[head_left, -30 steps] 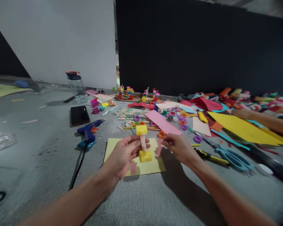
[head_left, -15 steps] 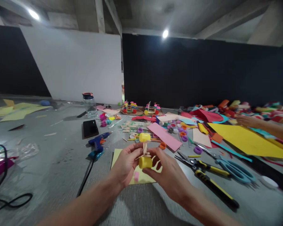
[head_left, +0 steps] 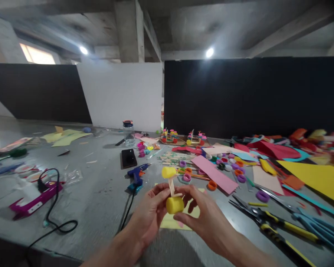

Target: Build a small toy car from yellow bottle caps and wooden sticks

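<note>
Between my hands is a small craft piece, two yellow cylinders [head_left: 174, 205] joined by thin pale wooden sticks [head_left: 171, 187]. My left hand [head_left: 150, 209] pinches the sticks between thumb and fingers. Curled round the right side of the piece is my right hand [head_left: 204, 211], its fingertips at a short crosswise stick and its thumb beside the lower cylinder. Both hands are above a pale yellow paper sheet [head_left: 168, 223], partly hidden beneath them. A blue glue gun [head_left: 136, 175] lies left of the hands, and black-and-yellow pliers [head_left: 267, 218] lie to the right.
Blue-handled scissors [head_left: 314, 220], a pink paper strip [head_left: 215, 174] and scattered coloured rings [head_left: 212, 185] lie on the right. A phone [head_left: 128, 158], a glass jar [head_left: 128, 135] and a magenta power strip [head_left: 36, 202] with a looping cord are on the left. Two small finished-looking models [head_left: 169, 136] stand behind.
My view has swung left and up, so the table's contents appear further right and lower. The craft piece tilts slightly, still between both hands. Another person's arm at the right is gone from view.
</note>
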A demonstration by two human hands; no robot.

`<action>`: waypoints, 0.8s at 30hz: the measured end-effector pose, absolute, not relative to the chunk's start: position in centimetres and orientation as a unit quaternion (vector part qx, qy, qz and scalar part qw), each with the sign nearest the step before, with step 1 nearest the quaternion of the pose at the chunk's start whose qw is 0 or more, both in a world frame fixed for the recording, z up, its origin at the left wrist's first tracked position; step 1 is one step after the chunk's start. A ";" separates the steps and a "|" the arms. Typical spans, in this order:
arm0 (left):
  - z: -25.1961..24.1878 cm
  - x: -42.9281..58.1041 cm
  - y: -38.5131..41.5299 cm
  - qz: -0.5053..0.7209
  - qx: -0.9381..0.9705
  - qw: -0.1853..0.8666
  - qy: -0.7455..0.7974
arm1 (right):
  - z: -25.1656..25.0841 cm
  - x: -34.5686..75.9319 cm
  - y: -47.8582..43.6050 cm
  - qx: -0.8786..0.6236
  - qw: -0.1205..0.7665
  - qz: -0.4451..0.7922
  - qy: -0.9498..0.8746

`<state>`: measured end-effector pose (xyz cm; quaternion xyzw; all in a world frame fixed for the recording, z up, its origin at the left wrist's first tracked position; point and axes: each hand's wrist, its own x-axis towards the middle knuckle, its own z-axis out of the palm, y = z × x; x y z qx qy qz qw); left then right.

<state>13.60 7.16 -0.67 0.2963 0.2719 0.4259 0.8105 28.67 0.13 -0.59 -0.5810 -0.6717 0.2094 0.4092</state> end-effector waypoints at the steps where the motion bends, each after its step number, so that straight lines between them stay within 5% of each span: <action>1: -0.8 12.9 7.1 0.434 0.291 0.807 0.275 | -0.5 28.6 0.3 -0.564 0.412 0.233 -0.677; 6: -1.2 9.2 7.2 0.505 0.264 0.768 0.294 | -1.3 28.9 2.6 -0.561 0.410 0.289 -0.658; 24: -1.1 0.4 6.2 0.665 0.225 0.636 0.322 | -1.0 16.3 12.1 -0.685 0.089 0.070 -0.720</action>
